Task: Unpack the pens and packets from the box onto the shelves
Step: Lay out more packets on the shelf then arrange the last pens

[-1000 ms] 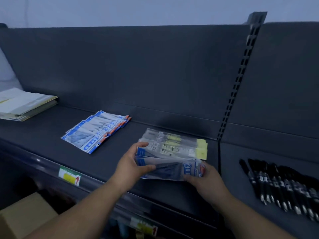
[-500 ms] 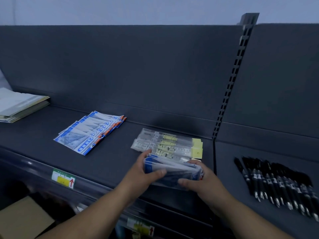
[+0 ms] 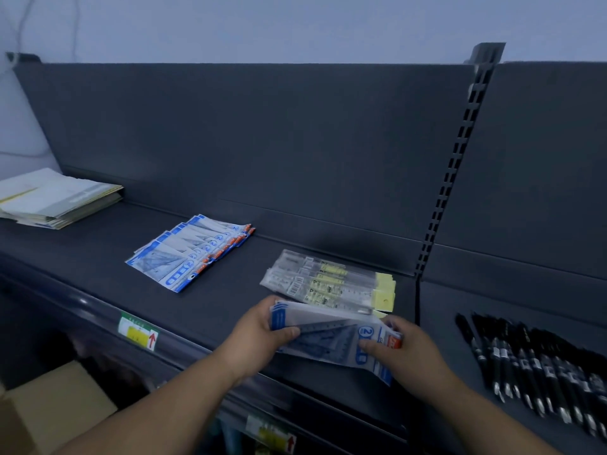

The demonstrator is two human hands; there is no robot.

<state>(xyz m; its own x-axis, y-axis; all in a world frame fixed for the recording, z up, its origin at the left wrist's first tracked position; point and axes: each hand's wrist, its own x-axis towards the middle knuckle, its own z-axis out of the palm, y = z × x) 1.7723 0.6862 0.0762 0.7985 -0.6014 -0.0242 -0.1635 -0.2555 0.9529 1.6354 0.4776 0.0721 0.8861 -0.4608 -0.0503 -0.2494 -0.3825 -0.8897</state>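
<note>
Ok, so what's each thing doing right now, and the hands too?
Left hand, gripping the left end of the held blue packets.
Right hand, pinching their right end.
Fanned blue packets, lying flat on the shelf, untouched.
Yellow-tagged clear packets, stacked flat just behind the hands.
Black pens, lying side by side at far right.
Paper stack, lying flat at far left.

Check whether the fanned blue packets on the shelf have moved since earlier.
No. The fanned blue packets lie at the same spot behind the yellow price label.
</note>
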